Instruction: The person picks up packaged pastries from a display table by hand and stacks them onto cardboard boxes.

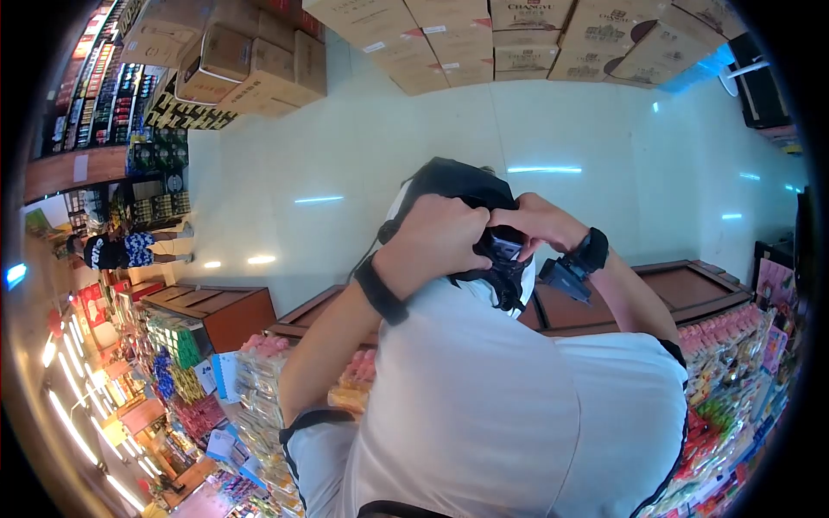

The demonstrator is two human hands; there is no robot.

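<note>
Your left hand [436, 237] and right hand [546, 226] both grasp the black gear [456, 181], fingers curled in against it, in front of your white shirt [484, 397] at mid-scene. Cartons [522, 43] stacked at the far side read CHANGYU; their smaller print is illegible, as is lettering on a person's [134, 249] dark shirt [105, 251], left.
</note>
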